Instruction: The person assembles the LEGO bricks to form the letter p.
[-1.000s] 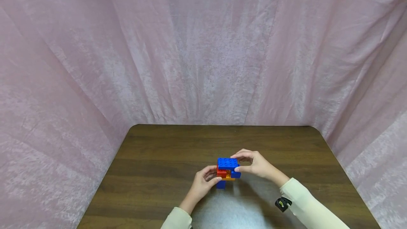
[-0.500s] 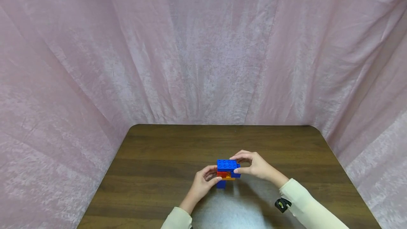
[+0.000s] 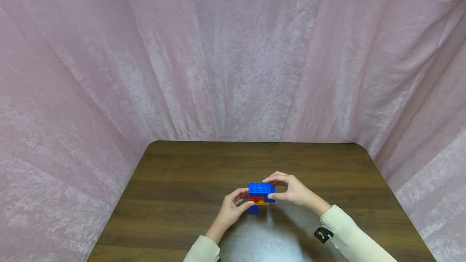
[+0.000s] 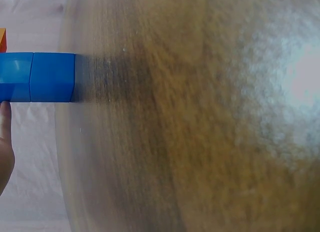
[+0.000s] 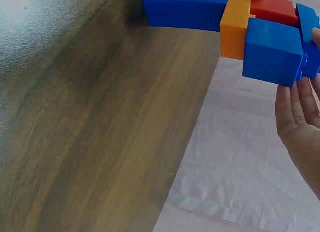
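Observation:
A small tower of toy building bricks stands near the table's front. Blue bricks [image 4: 52, 77] form its base, with an orange brick [image 5: 234, 26] across them. Above the orange one are a red brick [image 5: 274, 10] and a second blue brick [image 5: 272, 51], side by side. Topmost lies a studded blue brick [image 3: 259, 189], level over both. From the left side, my left hand [image 3: 232, 208] steadies the tower, thumb in front and fingers behind. My right hand [image 3: 295, 189] pinches the top brick at its right end, thumb at the near side, fingers at the far side.
The tower and both hands are over a brown wood-grain table [image 3: 182, 173] with rounded far corners. Pink velvety curtains [image 3: 233, 60] hang behind it and along both sides. A small black device [image 3: 323, 235] is strapped at the right cuff.
The top blue brick has come down and slightly left onto the tower, with the right hand following it. The gap beneath it has narrowed. My left hand has hardly moved.

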Available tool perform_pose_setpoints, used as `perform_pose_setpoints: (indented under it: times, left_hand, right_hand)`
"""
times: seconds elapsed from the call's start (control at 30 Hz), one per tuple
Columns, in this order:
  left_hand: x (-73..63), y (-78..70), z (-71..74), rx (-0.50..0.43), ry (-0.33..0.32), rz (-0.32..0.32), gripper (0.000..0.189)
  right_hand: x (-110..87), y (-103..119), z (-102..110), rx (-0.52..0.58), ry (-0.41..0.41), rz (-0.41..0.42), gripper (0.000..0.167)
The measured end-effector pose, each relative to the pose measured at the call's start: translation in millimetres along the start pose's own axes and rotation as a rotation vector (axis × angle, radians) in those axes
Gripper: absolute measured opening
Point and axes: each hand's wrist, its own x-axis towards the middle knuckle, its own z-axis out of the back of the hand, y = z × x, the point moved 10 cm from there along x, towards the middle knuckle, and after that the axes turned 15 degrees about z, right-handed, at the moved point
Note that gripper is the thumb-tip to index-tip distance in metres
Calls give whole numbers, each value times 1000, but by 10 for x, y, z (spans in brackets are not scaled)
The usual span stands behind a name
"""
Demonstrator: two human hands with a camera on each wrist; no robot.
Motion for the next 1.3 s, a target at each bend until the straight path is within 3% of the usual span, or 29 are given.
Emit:
perform_pose_setpoints:
  times: [0.3, 0.7, 1.3]
  left_hand:
    - [-7, -23, -34, 16, 6, -25, 32]
    - [13, -60, -28, 31, 10, -44, 31]
    - [-22, -23, -2, 65, -13, 32, 33]
  right_hand:
    - [65, 82, -67, -48, -12, 53, 34]
    - [70, 51, -69, -56, -55, 15, 29]
    - [73, 59, -91, -103, -54, 31, 29]
